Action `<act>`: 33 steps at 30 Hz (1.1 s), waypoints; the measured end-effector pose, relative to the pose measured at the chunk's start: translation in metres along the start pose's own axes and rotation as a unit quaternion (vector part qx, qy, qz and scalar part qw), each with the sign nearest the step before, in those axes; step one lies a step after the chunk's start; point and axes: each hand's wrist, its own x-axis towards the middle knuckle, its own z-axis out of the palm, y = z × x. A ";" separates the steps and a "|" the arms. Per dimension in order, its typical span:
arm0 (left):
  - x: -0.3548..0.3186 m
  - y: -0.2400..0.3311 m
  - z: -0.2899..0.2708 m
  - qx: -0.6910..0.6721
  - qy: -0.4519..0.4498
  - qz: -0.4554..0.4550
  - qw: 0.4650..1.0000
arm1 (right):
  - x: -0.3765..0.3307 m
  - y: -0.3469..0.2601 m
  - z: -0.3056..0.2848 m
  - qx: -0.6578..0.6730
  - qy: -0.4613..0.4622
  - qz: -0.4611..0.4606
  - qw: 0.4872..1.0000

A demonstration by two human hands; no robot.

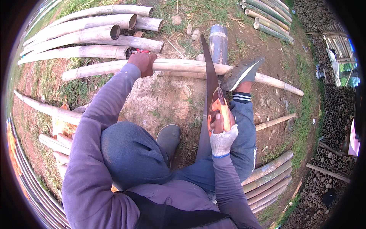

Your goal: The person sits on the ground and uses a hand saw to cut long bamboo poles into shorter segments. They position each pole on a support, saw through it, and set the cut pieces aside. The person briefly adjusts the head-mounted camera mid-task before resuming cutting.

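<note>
A pale bamboo pole (179, 65) lies crosswise in front of me, slanting down to the right. My left hand (143, 63) is closed around it, left of the middle. Something small and red shows just beyond that hand; its kind is unclear. My right hand (223, 135), in a white glove that leaves the fingers bare, is wrapped around the orange handle of a handsaw (211, 78). The saw's dark blade points away from me and crosses the pole. My right shoe (243, 72) rests on the pole just right of the blade.
Thick cut bamboo poles (91, 36) lie stacked at the far left. A grey bamboo post (218, 44) sits beyond the blade. More poles (268, 177) lie at the near right, and another bundle (268, 17) at the far right. Many stacked bamboo ends (324, 191) line the right side.
</note>
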 end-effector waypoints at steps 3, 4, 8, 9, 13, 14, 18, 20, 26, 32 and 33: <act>-0.001 -0.005 0.009 -0.013 0.019 0.002 1.000 | -0.085 -0.045 -0.055 0.006 -0.043 0.110 0.993; 0.000 -0.004 0.006 -0.008 0.024 0.007 1.000 | -0.082 -0.043 -0.057 -0.007 -0.057 0.092 0.994; 0.003 0.004 0.015 0.000 0.016 0.000 1.000 | -0.017 -0.016 0.000 0.018 0.009 0.051 0.998; 0.004 0.008 0.010 -0.001 0.017 0.006 1.000 | 0.022 0.002 0.017 -0.037 0.023 -0.026 0.999; -0.003 0.007 -0.001 0.006 -0.001 0.005 1.000 | 0.056 0.018 0.029 -0.085 0.022 -0.077 0.993; -0.003 0.007 0.000 0.003 -0.003 0.006 1.000 | 0.036 0.014 0.018 -0.077 0.021 -0.065 0.995; -0.001 -0.003 0.007 0.001 0.004 -0.004 1.000 | -0.079 -0.049 -0.048 -0.041 -0.024 0.057 0.997; 0.000 -0.003 0.009 0.006 0.010 -0.002 1.000 | -0.084 -0.048 -0.057 -0.069 -0.045 0.033 0.996; 0.009 0.012 -0.005 0.008 0.017 0.006 1.000 | 0.089 0.021 0.036 -0.122 0.060 -0.154 0.979; -0.001 -0.003 -0.001 0.011 0.009 -0.007 1.000 | -0.046 -0.040 -0.019 -0.001 -0.022 0.042 0.999; 0.002 -0.008 0.008 -0.012 0.010 -0.020 1.000 | -0.061 -0.040 -0.033 -0.013 -0.039 0.054 0.998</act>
